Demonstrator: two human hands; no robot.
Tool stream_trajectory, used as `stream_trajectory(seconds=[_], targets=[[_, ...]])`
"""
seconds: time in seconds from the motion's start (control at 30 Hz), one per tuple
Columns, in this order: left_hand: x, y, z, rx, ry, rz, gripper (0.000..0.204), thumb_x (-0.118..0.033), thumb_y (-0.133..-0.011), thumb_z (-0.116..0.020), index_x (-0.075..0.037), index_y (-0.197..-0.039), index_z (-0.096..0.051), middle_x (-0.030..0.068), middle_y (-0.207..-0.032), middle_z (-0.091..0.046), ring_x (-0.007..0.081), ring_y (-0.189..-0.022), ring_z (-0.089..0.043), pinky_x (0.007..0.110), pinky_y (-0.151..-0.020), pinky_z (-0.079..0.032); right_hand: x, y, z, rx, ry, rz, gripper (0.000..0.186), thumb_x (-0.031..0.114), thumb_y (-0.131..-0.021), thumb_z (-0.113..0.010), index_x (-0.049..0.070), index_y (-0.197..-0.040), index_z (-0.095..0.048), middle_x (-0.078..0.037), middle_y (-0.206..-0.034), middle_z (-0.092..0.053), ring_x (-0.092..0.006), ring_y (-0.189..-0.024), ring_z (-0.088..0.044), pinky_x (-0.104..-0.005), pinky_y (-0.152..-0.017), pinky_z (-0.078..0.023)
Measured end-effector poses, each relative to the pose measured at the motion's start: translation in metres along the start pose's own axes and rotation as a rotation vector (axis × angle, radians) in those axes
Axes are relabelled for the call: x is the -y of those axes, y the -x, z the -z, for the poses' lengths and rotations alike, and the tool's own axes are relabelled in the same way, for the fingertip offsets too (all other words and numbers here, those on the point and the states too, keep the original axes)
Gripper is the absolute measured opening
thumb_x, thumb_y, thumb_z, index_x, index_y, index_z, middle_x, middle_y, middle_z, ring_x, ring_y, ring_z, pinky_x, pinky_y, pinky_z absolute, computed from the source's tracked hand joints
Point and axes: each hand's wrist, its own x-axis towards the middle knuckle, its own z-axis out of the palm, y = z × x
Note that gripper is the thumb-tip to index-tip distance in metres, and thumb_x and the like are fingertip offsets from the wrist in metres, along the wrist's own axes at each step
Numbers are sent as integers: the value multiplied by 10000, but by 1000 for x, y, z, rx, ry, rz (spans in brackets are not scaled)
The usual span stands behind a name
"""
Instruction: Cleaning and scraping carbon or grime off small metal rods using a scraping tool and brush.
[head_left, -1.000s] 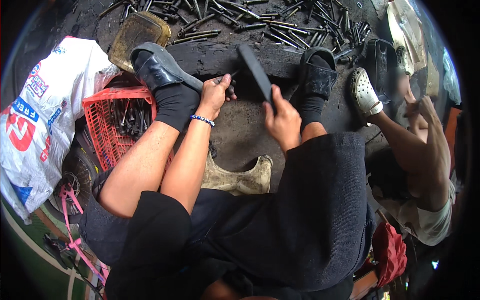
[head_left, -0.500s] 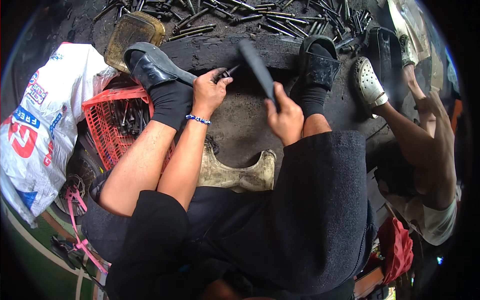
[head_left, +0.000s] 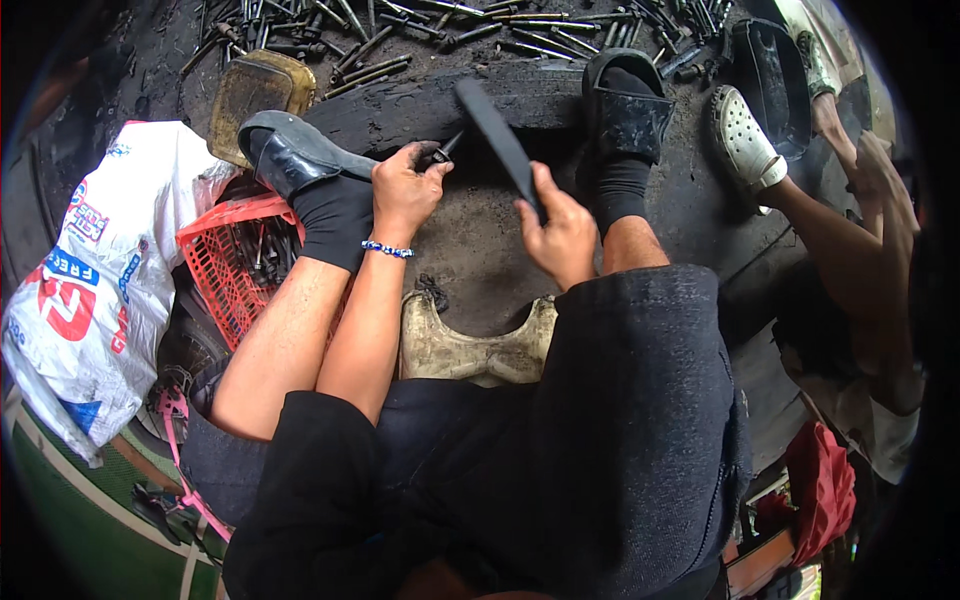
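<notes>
My right hand (head_left: 562, 235) is closed around the lower end of a long, flat dark bar (head_left: 497, 137), which slants up and to the left. My left hand (head_left: 406, 200), with a blue-and-white bead bracelet (head_left: 388, 249) on its wrist, pinches a small dark pointed metal piece (head_left: 452, 146). Its tip points up and right, close to the bar, with a gap between them. Both are held near a thick blackened timber (head_left: 420, 108) that lies across the ground between my sandalled feet. Fingers hide most of the pointed piece.
Many metal rods and bolts (head_left: 470, 35) lie beyond the timber. At left stand a red plastic crate (head_left: 215, 240) of metal parts, a white sack (head_left: 130, 240) and a grimy yellowish container (head_left: 262, 90). A pale plastic stool (head_left: 470, 352) is below me. Another person's white clog (head_left: 742, 135) is at right.
The flat bar, blurred by motion before, is sharper and a little farther left. Both hands stay closed on their pieces. The whole view has shifted slightly, and the other person's arm at right has moved.
</notes>
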Motion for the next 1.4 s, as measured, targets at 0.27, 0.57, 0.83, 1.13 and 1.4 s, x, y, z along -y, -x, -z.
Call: stream_trajectory(seconds=[0.27,0.57,0.83,1.13,1.4], targets=[[13,-5,1,34,90,94,170,5,-745,-697,30,-912,-681,65,-807,-705,107,-747,-650,247,-681,-509,7,5,8,217,44,25,481,115,-761,-706,133,-1227,-591,-158,-772,-650,-337,-695,-652,-382,-614,-508],[20,-3,0,61,139,84,199,-31,-752,-721,34,-933,-673,84,-810,-700,106,-712,-633,244,-670,-494,-8,-4,2,91,-41,-69,472,226,-768,-696,226,-1227,-581,-117,-741,-632,-336,-660,-644,-439,-624,-519],[17,-10,7,368,400,324,222,-182,-915,-613,37,-932,-645,85,-779,-675,158,-678,-656,251,-585,-491,-7,-13,2,39,-18,-93,469,217,-801,-667,200,-1251,-538,-121,-766,-638,-342,-657,-641,-433,-583,-504],[32,0,4,518,1476,813,348,-387,-966,-459,-59,-875,-530,-23,-597,-417,113,-492,-368,265,-471,-297,-4,-11,5,104,55,42,508,211,-760,-694,210,-1250,-561,-103,-745,-636,-335,-669,-640,-441,-590,-507],[38,4,-1,363,1511,926,326,-393,-962,-442,-131,-768,-453,-59,-544,-316,87,-437,-261,249,-454,-251,7,-4,6,242,171,96,487,218,-746,-708,235,-1217,-590,-76,-737,-635,-315,-643,-639,-426,-575,-511]])
